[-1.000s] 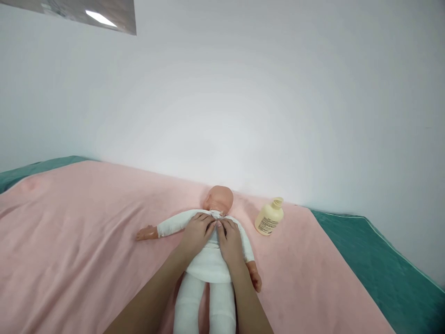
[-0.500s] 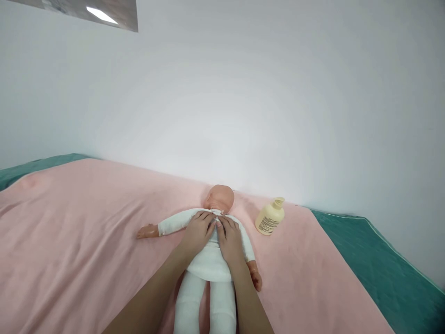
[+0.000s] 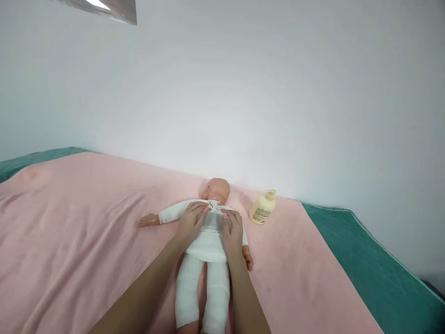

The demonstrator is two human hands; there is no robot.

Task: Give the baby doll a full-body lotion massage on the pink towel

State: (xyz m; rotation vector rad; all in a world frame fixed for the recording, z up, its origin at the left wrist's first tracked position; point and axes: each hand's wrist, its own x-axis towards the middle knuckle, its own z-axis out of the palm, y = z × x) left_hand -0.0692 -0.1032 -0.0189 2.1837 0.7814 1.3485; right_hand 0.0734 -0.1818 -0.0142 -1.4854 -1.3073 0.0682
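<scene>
A baby doll (image 3: 207,247) in white wrapping lies with its head away from me and its arms out to the sides. My left hand (image 3: 192,220) rests on the left of its upper torso, fingers stretched and thumb toward the middle. On the torso's right side lies my right hand (image 3: 232,227), its fingers also extended. A gap between the two hands bares the white cloth over the middle of the torso. Right of the doll's head stands a pale yellow pump bottle (image 3: 263,208) with printed text, touched by neither hand.
Under the doll spreads a wrinkled pink blanket (image 3: 86,232). Green padded covering (image 3: 361,250) shows at the right and far left. A white wall (image 3: 222,93) rises behind, with a shiny panel (image 3: 118,10) at the upper left.
My hands have moved apart, from close together at the middle of the torso outward to its sides. The camera view has shifted slightly.
</scene>
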